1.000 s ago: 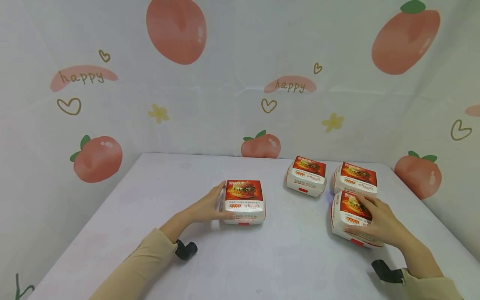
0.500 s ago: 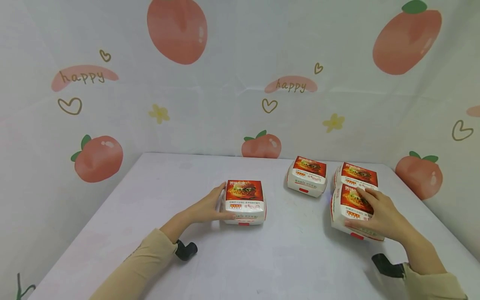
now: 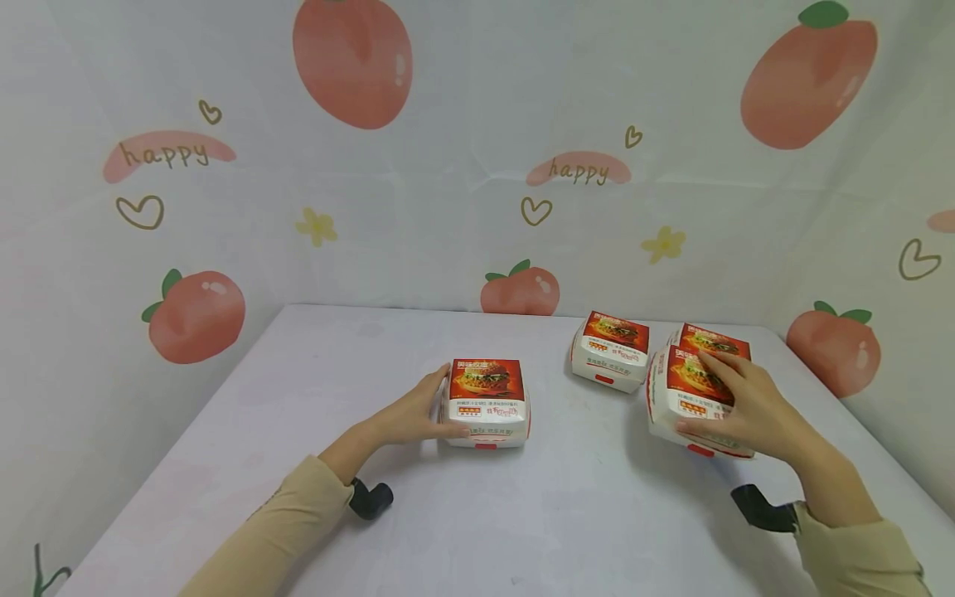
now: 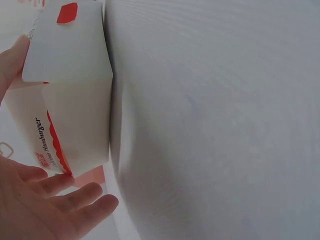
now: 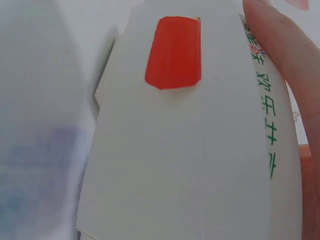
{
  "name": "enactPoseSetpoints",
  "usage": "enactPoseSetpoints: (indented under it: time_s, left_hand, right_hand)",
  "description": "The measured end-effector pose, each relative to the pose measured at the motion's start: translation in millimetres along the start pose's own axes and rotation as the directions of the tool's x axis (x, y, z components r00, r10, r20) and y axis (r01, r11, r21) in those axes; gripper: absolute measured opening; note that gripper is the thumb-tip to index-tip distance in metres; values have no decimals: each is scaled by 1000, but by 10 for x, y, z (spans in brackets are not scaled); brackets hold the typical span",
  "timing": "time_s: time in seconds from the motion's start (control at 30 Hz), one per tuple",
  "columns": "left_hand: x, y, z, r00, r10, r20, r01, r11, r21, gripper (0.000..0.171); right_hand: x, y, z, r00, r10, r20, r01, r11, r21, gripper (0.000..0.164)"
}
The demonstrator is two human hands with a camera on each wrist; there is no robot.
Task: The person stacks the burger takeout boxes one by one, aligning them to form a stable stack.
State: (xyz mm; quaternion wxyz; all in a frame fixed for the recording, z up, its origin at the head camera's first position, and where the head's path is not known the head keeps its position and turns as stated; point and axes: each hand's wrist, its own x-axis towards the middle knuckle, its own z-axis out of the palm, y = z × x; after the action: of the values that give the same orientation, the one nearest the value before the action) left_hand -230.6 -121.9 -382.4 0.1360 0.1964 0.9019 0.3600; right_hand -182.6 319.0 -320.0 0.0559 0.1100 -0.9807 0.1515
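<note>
In the head view, my left hand [image 3: 410,414] is at the left side of a white hamburger box [image 3: 488,419] with a red burger picture on its lid. The thumb lies along its front and the fingers reach toward the back; that box [image 4: 65,120] sits on the table. My right hand [image 3: 753,414] grips a second hamburger box [image 3: 690,406] from its right side, thumb in front, fingers over the lid. This box [image 5: 175,145] is raised and slightly tilted, its shadow on the table below. It overlaps a third hamburger box [image 3: 712,338] behind it.
Another hamburger box [image 3: 610,352] stands at the back of the white table [image 3: 567,514], left of the raised one. A white cloth backdrop [image 3: 448,182] with printed peaches hangs behind the table's far edge.
My right hand has lifted its hamburger box and moved it away from me and slightly left, so it covers more of the box behind. The left hand and its box have stayed still.
</note>
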Motion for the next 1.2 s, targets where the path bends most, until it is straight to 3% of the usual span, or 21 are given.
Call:
enactPoseSetpoints:
  time_s: [0.6, 1.2]
  left_hand:
    - [2, 7, 11, 1000, 5, -3, -5, 1000, -4, 110]
    - [-20, 46, 1, 1000, -2, 6, 2, 1000, -5, 112]
  right_hand:
    - [121, -218, -119, 995, -93, -41, 93, 996, 2, 105]
    - [269, -470, -181, 994, -106, -25, 106, 994, -20, 105]
